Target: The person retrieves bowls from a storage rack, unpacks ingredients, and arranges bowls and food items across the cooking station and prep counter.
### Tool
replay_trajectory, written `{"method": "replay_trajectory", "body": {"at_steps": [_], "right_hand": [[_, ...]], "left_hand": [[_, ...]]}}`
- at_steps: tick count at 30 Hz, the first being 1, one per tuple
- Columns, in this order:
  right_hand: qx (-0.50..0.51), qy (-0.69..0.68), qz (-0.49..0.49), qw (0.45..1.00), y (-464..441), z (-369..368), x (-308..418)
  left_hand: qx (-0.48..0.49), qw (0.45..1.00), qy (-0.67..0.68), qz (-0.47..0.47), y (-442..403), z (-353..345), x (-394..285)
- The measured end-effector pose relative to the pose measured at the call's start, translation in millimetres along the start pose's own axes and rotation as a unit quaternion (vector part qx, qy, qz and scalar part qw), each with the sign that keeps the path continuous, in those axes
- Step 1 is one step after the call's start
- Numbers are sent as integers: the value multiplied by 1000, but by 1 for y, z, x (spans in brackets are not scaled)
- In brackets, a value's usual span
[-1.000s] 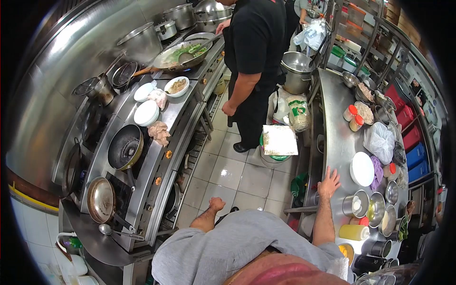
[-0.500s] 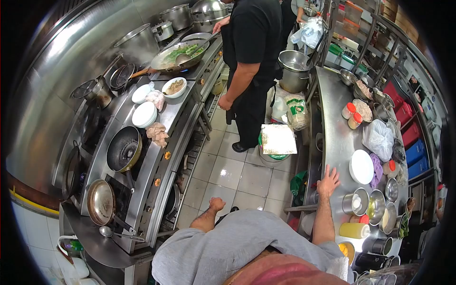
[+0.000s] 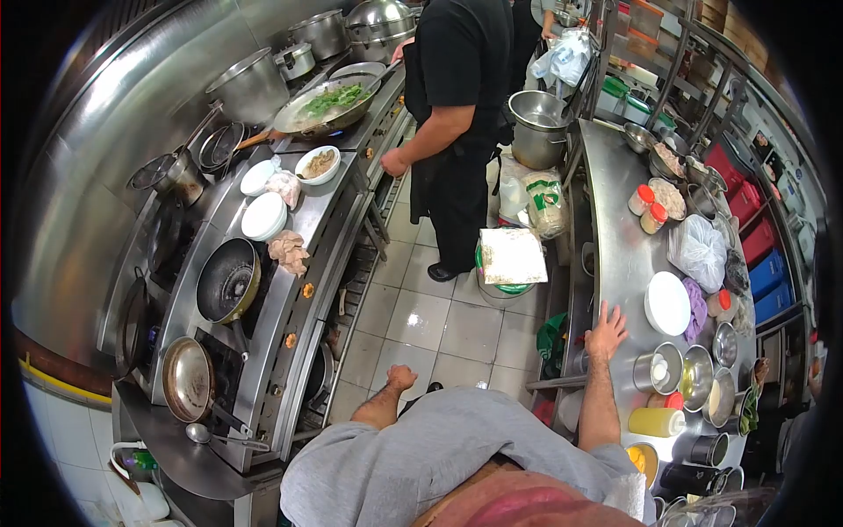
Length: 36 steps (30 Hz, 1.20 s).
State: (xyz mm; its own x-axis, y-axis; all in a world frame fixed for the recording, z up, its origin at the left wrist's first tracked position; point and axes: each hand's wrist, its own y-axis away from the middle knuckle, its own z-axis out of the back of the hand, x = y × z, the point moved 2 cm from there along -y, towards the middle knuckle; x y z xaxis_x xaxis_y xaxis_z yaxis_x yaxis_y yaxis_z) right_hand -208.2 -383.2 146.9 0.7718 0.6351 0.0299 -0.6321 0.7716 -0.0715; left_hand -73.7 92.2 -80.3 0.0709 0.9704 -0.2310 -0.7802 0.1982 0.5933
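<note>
My right hand rests with fingers spread on the near edge of the steel counter, holding nothing. Closest to it on the counter are a white bowl and a metal pot with white eggs in it. My left hand hangs over the tiled floor, its fingers loosely curled with nothing visible in them. To its left is the stove, with a dark frying pan and a steel frying pan on it.
A co-worker in black stands ahead by a wok of greens. A bucket with a white board on top stands on the floor. A squeeze bottle and jars stand on the counter. A ladle lies at the stove's near end.
The co-worker's lowered hand has moved up and left toward the stove front. The ladle bowl no longer shows in the wok. My hands stay in place.
</note>
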Motion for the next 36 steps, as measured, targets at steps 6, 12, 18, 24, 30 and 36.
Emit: {"method": "replay_trajectory", "body": {"at_steps": [6, 12, 18, 24, 30, 36], "right_hand": [[5, 1, -1, 1000, 0, 1, 0], [11, -3, -4, 1000, 0, 2, 0], [-12, -2, 6, 1000, 1, -1, -1], [0, -4, 3, 1000, 0, -1, -3], [1, -3, 6, 1000, -2, -3, -4], [-3, 12, 6, 1000, -3, -3, 0]], "left_hand": [[-9, 1000, 1, -6, 2, 9, -5], [191, 886, 381, -183, 47, 90, -102], [318, 542, 340, -700, 248, 303, -245], [381, 335, 226, -831, 310, 322, -279], [64, 512, 311, -798, 308, 341, -277], [-216, 513, 484, -675, 296, 357, -267]]}}
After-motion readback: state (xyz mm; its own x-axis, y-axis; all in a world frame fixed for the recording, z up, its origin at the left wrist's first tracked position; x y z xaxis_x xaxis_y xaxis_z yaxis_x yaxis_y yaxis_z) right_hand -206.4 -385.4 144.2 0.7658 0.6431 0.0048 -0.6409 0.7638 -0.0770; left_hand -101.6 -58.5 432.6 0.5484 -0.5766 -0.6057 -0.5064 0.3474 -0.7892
